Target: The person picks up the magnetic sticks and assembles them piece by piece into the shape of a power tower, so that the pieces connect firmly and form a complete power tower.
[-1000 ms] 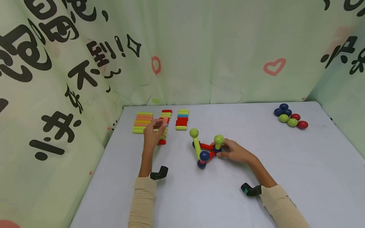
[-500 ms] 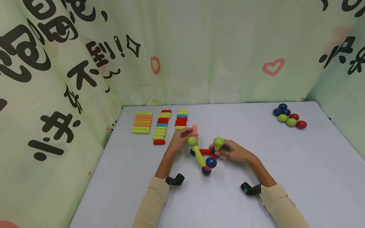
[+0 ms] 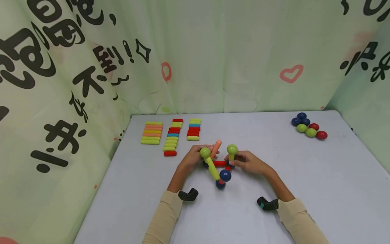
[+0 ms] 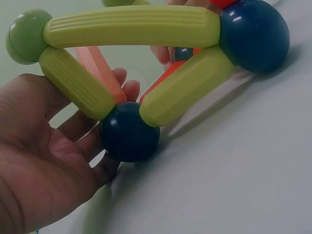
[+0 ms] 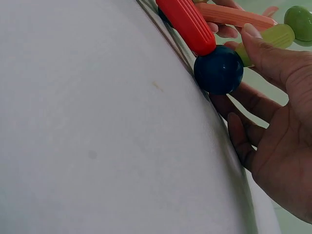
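Note:
A ball-and-rod toy frame stands mid-table, built from blue balls, red rods [image 3: 219, 163] and yellow-green rods [image 3: 212, 168]. Green balls [image 3: 205, 152] top two of its uprights, and a blue ball [image 3: 225, 175] tops the front one. My left hand [image 3: 194, 156] holds an orange rod [image 3: 216, 148], tilted, beside the frame's left corner. In the left wrist view its fingers pass behind that corner's blue ball [image 4: 129, 131], where the orange rod's lower end overlaps it. My right hand [image 3: 251, 162] grips the right corner, thumb at the short upright and fingers around the blue ball [image 5: 218, 69].
Three columns of short coloured rods lie at the back left: one mostly yellow-green and orange [image 3: 151, 133], a longer one [image 3: 172, 137] and a shorter one [image 3: 194, 129]. Loose blue, green and red balls [image 3: 310, 132] cluster at the back right. A printed curtain [image 3: 225, 61] hangs behind the white table [image 3: 274, 135].
My left hand has brought the orange rod from the rod columns rightward to the frame, and the rod now leans right. The frame has turned slightly, while my right hand stays at its corner.

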{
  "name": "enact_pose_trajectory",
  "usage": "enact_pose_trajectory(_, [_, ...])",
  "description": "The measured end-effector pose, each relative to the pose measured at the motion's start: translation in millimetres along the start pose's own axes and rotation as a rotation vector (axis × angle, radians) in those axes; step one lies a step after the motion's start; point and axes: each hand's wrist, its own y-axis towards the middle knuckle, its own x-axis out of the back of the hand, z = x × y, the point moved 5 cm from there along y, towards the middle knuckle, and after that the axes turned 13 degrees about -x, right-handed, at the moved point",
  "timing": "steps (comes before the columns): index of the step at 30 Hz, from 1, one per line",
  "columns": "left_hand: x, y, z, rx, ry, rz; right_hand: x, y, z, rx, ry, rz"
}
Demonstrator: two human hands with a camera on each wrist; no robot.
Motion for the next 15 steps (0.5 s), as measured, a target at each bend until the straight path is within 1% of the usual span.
enact_pose_trajectory(4, [0.0,-0.7,2.9,0.044,-0.04,-0.015,0.0,0.1,-2.4,-0.005,-0.012,-0.014])
enact_pose_trajectory(9, [1.4,-0.6,4.7,0.078,-0.038,-0.052,-0.1,0.0,-2.1,-0.003,-0.016,-0.023])
enact_pose_trajectory(15, [0.8,1.5,3.4,0.078,-0.049,-0.048,-0.3,1.2,0.4,-0.003,-0.014,-0.034])
